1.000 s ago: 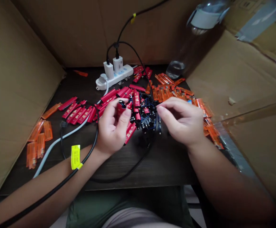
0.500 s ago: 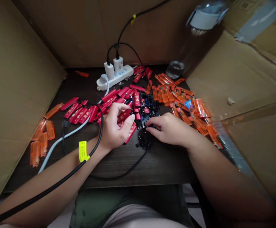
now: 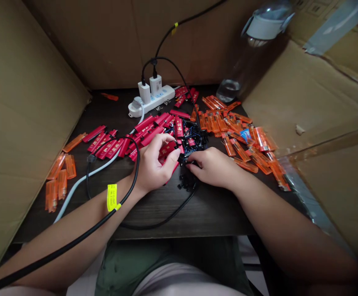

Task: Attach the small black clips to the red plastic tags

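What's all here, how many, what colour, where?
Oblong pieces: many, red, mostly centre and left.
Lighters: many, orange, mostly right, some left.
Small parts: many, mostly black, centre.
Power strip: one, white, back.
Chargers: two, white, on the strip.
Cables: several, black and white, left and centre.
Tag: one, yellow, on black cable.
Bottle: one, clear, back right.
Wrapper-like item: one, blue, among lighters.
Cardboard walls: three, brown, left, back, right.
Tabletop: one, dark, underneath.
Lap: one, green-clothed, below.
Left hand: one, bare, centre, holding a red piece.
Right hand: one, bare, right of centre, at small parts.
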`<state>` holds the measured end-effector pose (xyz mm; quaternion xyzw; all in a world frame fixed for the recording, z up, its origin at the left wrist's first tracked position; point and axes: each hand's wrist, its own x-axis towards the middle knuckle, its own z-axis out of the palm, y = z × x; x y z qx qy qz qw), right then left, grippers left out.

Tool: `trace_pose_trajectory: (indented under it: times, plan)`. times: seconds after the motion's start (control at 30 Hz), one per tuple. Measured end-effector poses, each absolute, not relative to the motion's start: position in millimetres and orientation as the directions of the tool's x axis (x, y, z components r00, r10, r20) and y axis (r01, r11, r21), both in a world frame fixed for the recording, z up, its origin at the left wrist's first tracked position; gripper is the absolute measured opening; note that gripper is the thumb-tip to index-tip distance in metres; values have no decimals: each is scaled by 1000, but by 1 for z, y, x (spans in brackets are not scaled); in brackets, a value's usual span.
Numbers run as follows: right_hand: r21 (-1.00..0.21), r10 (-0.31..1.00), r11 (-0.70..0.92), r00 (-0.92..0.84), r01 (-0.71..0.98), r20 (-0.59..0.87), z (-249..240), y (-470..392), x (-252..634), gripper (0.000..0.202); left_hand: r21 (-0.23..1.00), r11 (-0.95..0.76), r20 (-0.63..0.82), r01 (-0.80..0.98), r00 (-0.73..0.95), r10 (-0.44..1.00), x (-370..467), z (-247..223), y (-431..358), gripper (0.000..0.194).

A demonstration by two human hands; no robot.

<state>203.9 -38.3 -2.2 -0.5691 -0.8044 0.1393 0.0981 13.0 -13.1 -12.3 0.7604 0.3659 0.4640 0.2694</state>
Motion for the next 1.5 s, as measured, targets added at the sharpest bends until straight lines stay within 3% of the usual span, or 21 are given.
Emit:
trace_pose_trajectory:
  times: [0.3,0.47,0.57,0.77,1.03,1.13,1.33,1.5]
  plan:
    - [-668,932,348,-165,658,322,5,-39,205,16,719,-622,483,311,420,768,10,-8,-20,25]
    - [-906,931,358,-12,228,365,16,-48,198,14,737,-623,460,261,482,746,10,-8,-22,22]
    - [-914,924,382,-51,134,379,15,-51,197,12,737,-633,487,237,464,740,12,-9,-20,22]
    - [-846,871,480,-14,233,490,8,-49,201,9,715,-665,521,216,469,713,15,-8,-19,20]
    - [-732,779,626,-192,269,596,12,-49,202,22,714,-661,520,232,457,721,18,-9,-19,20]
    - [-741,799,601,-184,299,573,11,-50,201,20,708,-668,529,228,455,716,19,-9,-19,19]
    - [-879,911,406,-40,252,409,5,-53,199,18,699,-667,514,258,467,720,19,-12,-20,20]
    - [-795,854,502,-52,340,518,7,-51,201,10,693,-681,519,237,491,699,19,-14,-21,21]
